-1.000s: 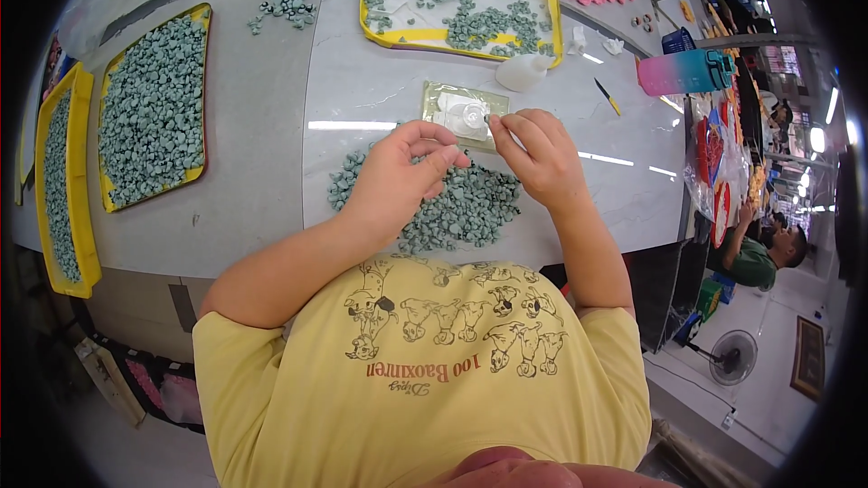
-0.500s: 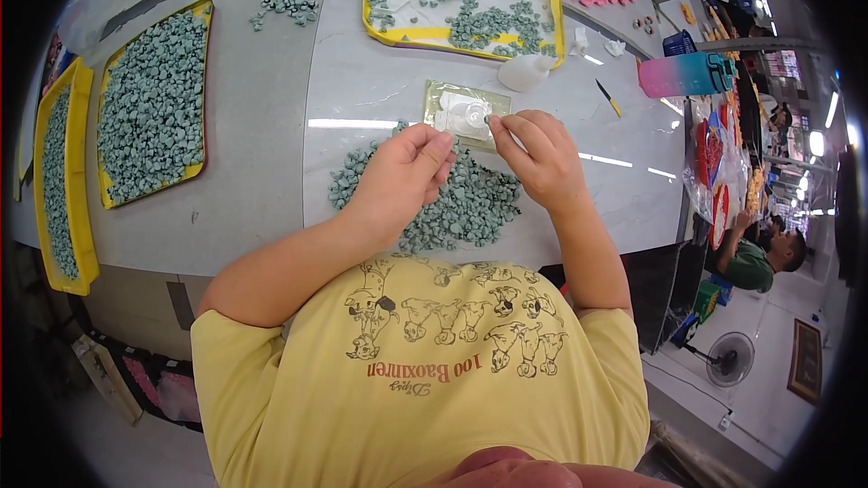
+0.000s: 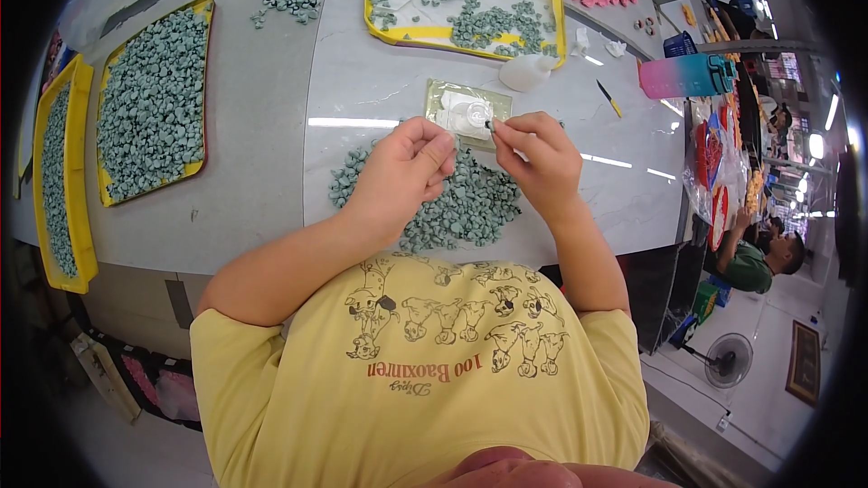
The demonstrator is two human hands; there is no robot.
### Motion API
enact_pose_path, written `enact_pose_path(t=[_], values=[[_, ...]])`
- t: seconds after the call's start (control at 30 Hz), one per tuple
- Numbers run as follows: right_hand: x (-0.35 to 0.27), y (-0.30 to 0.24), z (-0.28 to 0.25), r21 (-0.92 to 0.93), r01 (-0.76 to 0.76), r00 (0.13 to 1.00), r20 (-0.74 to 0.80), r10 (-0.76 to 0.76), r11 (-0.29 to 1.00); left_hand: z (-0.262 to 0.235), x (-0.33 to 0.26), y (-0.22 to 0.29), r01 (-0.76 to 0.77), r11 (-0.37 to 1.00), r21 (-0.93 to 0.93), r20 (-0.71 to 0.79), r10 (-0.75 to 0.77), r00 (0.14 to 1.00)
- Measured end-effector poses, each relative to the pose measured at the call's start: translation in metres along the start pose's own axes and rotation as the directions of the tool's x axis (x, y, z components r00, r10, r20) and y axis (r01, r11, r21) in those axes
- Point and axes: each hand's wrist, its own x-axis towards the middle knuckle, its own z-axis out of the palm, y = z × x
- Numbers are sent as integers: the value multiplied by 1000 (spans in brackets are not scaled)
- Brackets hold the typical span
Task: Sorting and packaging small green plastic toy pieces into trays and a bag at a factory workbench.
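The right hand point(image 3: 547, 155) pinches a small dark piece point(image 3: 489, 125) in its grip, at the pale-green pad's point(image 3: 495, 98) four o'clock side. The left hand point(image 3: 402, 165) is curled at eight o'clock; its grip's closure and contents cannot be told. Grey-green pieces point(image 3: 466, 211) lie heaped at six o'clock.

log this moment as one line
left hand: curled shut, contents hidden | right hand: pinching small dark piece near translucent round dish | nearby: heap of small grey-green pieces
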Motion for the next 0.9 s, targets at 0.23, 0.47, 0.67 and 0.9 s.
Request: enact_pose_path(t=[0.23,0.47,0.67,0.9], values=[[-2,-37,7,741,-582,690,230,686,336,-2,-2,3,35,999,-32,114,-31,993],[2,-46,11,792,-517,714,189,674,326,-3,-5,4,44,998,-44,123,-38,992],[7,-46,10,308,-250,932,-179,314,918,-4,-7,5,63,994,-88,143,-50,988],[8,-41,13,166,-36,977,-203,70,986,-5,-6,4,87,989,-123,150,-68,986]])
